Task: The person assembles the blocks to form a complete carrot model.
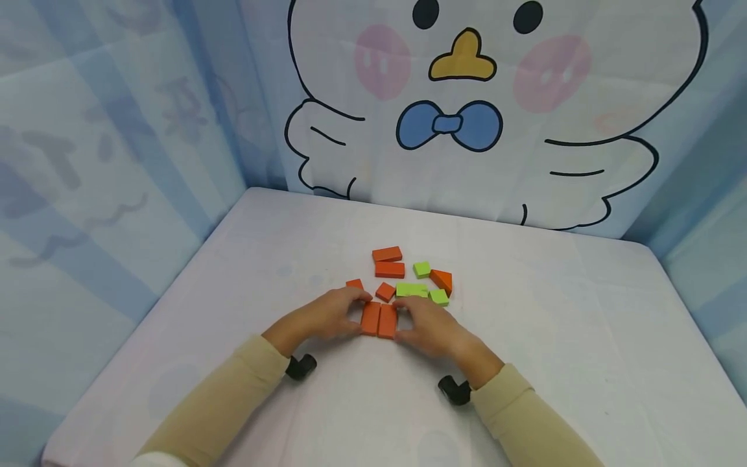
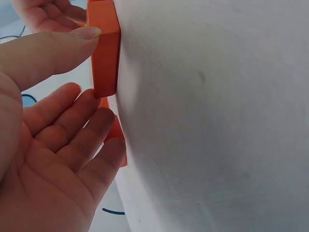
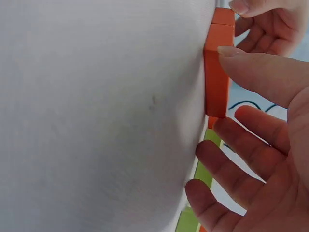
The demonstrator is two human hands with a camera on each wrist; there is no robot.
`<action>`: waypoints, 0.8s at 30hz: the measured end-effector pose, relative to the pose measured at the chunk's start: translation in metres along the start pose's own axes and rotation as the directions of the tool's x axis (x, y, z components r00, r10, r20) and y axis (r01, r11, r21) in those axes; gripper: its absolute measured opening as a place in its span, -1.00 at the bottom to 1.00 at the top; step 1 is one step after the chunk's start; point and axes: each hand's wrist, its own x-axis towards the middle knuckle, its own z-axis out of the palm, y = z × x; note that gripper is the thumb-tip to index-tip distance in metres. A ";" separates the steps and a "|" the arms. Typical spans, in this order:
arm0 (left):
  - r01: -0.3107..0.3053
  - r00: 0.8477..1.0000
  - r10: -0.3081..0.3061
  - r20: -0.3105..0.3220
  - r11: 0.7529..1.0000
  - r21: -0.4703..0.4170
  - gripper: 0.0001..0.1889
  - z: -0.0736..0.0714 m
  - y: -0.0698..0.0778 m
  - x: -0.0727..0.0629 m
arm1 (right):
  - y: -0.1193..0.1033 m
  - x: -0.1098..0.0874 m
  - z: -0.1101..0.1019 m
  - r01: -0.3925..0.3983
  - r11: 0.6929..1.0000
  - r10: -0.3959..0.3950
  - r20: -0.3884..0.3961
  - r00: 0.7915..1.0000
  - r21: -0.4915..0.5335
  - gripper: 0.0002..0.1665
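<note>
On the white desk (image 1: 362,408), the left hand (image 1: 331,316) pinches an oblong orange block (image 1: 370,318), the right hand (image 1: 433,324) the matching orange block (image 1: 388,322) beside it; gentle, even pressure should square them, clear of the small orange block (image 1: 385,292) beyond.

From above six o'clock, the head view faces down across the desk (image 1: 583,324) to the printed backdrop (image 1: 449,71) at twelve. Both wrist views sit close and low, rolled sideways: desk towards three in the left, nine in the right. All three share the paired orange blocks (image 1: 388,322).
</note>
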 end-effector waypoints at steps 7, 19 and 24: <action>-0.008 1.000 0.008 0.001 1.000 0.006 -0.40 -0.003 -0.002 -0.003 | -0.005 0.003 0.002 0.019 1.000 -0.020 -0.017 1.000 -0.016 -0.35; 0.023 1.000 -0.023 -0.006 1.000 -0.014 -0.38 -0.006 -0.009 -0.008 | -0.011 0.004 0.005 0.026 0.999 -0.027 -0.020 0.999 -0.028 -0.35; 0.022 0.999 -0.023 -0.025 0.999 -0.034 -0.41 -0.005 -0.013 -0.008 | -0.006 0.004 -0.006 -0.015 1.000 0.014 -0.046 0.999 -0.002 -0.37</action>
